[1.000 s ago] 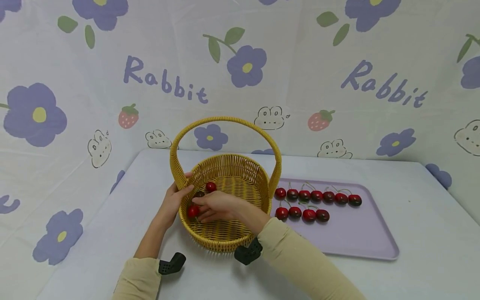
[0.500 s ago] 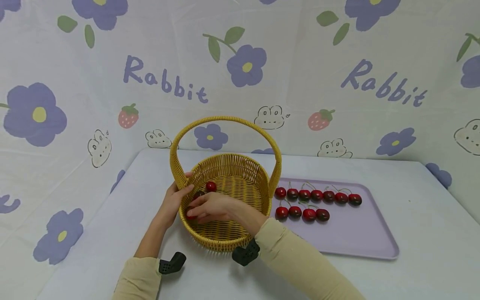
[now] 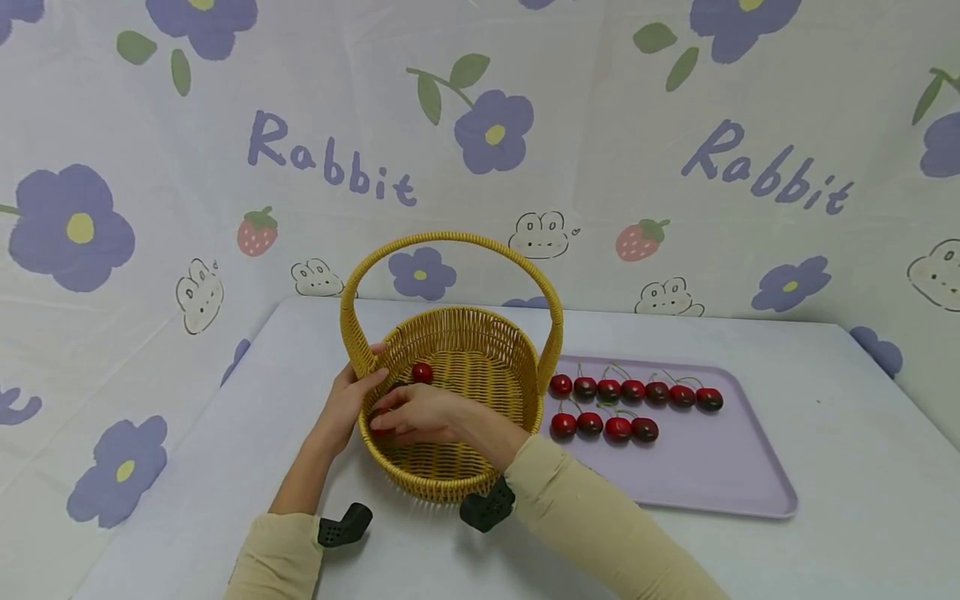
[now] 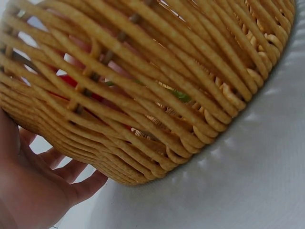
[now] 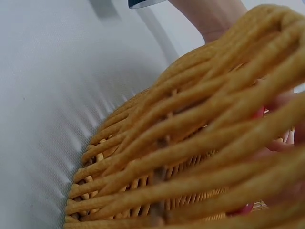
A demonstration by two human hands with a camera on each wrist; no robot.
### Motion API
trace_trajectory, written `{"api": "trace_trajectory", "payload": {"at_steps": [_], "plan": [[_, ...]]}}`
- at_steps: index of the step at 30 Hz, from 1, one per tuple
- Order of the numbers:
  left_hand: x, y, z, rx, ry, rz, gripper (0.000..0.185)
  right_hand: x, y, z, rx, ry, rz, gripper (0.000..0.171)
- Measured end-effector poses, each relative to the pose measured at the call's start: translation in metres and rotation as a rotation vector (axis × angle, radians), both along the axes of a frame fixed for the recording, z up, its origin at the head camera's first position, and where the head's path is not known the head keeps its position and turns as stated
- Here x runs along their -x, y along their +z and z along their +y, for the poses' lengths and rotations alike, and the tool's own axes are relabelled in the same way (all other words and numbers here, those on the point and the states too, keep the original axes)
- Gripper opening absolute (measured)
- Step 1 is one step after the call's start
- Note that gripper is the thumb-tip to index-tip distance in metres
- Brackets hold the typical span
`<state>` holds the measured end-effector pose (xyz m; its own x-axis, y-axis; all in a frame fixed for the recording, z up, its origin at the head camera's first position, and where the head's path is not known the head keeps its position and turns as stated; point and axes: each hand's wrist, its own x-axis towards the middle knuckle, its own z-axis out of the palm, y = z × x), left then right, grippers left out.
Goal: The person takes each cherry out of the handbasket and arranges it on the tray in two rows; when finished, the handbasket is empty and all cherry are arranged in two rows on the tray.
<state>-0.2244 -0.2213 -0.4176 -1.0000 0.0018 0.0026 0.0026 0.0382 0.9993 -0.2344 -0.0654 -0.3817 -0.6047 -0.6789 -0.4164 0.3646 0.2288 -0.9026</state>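
A yellow woven basket (image 3: 450,482) with a tall arched handle stands on the table. My left hand (image 3: 348,404) grips its left side near the handle's base, thumb at the rim and fingers on the outside; the left wrist view shows this hand (image 4: 35,183) against the wicker. Inside the basket, my right hand (image 3: 427,414) pinches a red cherry (image 3: 381,431) at the left wall, mostly covered by the fingers. Another red cherry (image 3: 422,372) lies farther back on the basket floor. A darker cherry beside it is largely hidden by the right hand.
To the basket's right lies a lilac tray (image 3: 720,467) with two rows of stemmed cherries (image 3: 633,392). The basket's handle (image 3: 450,237) arches above the right hand. White cloth covers the table (image 3: 187,467), and a patterned curtain (image 3: 600,108) hangs behind.
My right hand has shifted slightly left and its fingers have closed over the red cherry, covering more of it. The left hand and the basket have stayed in place.
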Motion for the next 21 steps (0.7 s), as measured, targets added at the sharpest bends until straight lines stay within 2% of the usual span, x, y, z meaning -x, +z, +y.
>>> {"api": "trace_trajectory", "payload": {"at_steps": [6, 12, 21], "plan": [[0.001, -0.002, 0.0, -0.004, 0.007, -0.005, 0.045, -0.001, 0.0, -0.001, -0.037, -0.003, 0.022, 0.022], [0.002, -0.004, -0.001, 0.002, 0.009, -0.003, 0.045, -0.001, 0.002, 0.003, -0.124, 0.02, 0.121, 0.025], [0.004, -0.005, -0.002, 0.035, 0.005, 0.017, 0.044, 0.008, 0.01, 0.025, -0.121, -0.018, 0.158, 0.033]]}}
